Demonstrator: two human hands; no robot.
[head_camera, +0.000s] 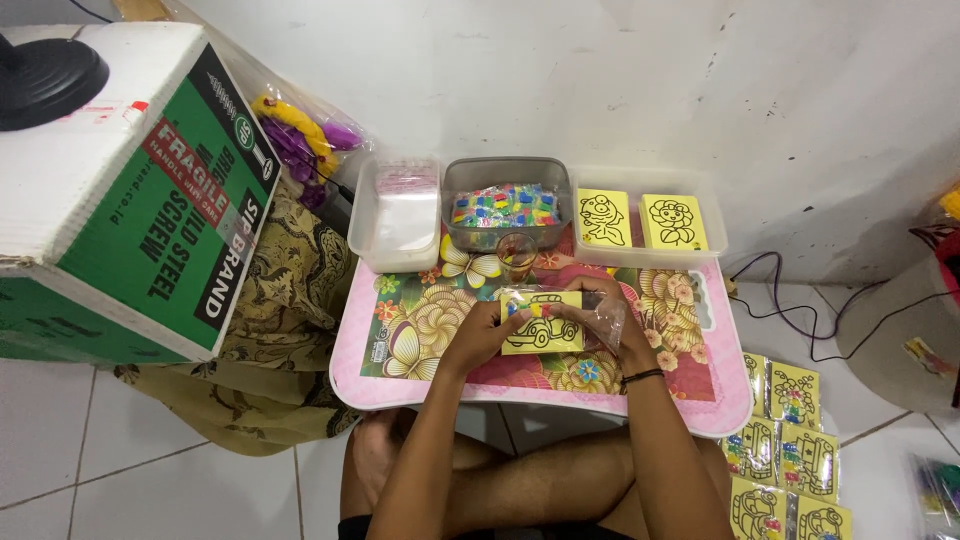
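Together, the left hand (478, 335) and right hand (612, 318) pinch a yellow car-outline card (541, 323) with its clear sleeve (604, 318) over the middle of the floral lap table (540, 395), fingers closed on opposite ends to keep it flat; supply trays (660, 180) line the far edge within reach.

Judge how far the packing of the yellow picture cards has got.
Done: bagged yellow cards lie on the floor. In hand: both hands, left hand and right hand, hold a yellow car card at a clear plastic sleeve. Left: two unbagged yellow cards in the tray.

Matt yellow paper card (541, 324), glossy clear plastic bag (606, 318), glossy floral plastic table (420, 322)
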